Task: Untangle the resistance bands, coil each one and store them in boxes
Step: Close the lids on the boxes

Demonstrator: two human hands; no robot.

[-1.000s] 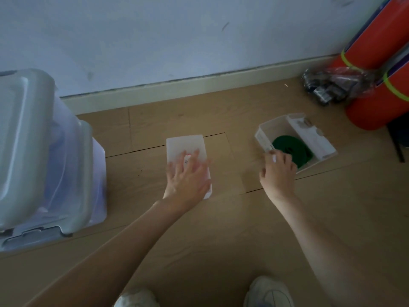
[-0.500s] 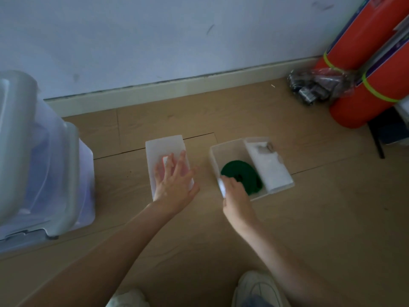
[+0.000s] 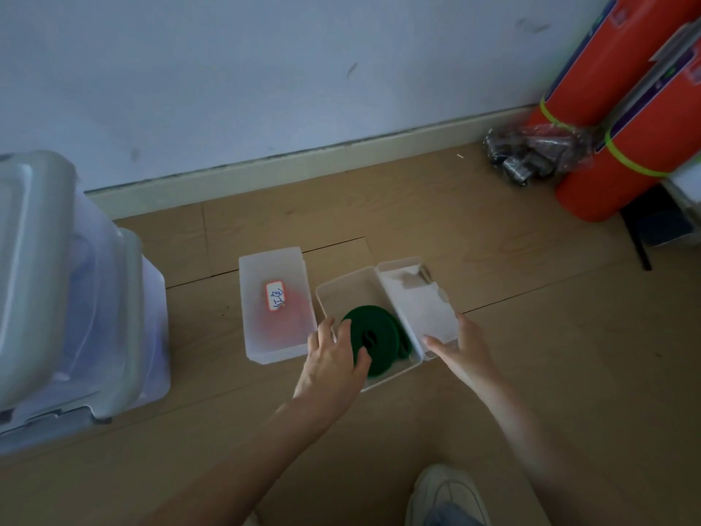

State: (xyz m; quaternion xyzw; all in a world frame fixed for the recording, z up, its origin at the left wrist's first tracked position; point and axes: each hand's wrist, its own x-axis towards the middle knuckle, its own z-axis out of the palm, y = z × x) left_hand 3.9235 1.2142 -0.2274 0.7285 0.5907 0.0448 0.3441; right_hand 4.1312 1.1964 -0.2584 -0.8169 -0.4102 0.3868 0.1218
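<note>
Left hand (image 3: 333, 358) reaches into the open box (image 3: 343, 294), fingers spread and loosely bent over the near-left edge of the green resistance band (image 3: 375, 336); whether they touch or grip the coil cannot be told. Right hand (image 3: 461, 353) is at the near end of the hinged lid (image 3: 421, 305), fingers extended along its edge, thumb side up by the lid's right rim; no firm grip is visible. The hands sit apart, one on each side of the box. The band is dark green, flat, wound into a tight round coil with a loose tail at its near-right side, lying in the near part of the box, which stands on the wood floor (image 3: 531, 354). Just to the left, a closed translucent box (image 3: 275, 305) shows a reddish shape through its lid. That lid carries a white label (image 3: 275, 295) with a red border and blue handwriting, not legible. Far left, a large clear storage bin (image 3: 72, 298) is cut off by the frame edge. At far right, orange rolled mats (image 3: 607, 119) lean on the wall, their print too blurred to read; a plastic bag (image 3: 535, 153) of dark items lies beside them. One shoe (image 3: 447, 491) shows at the bottom edge.
</note>
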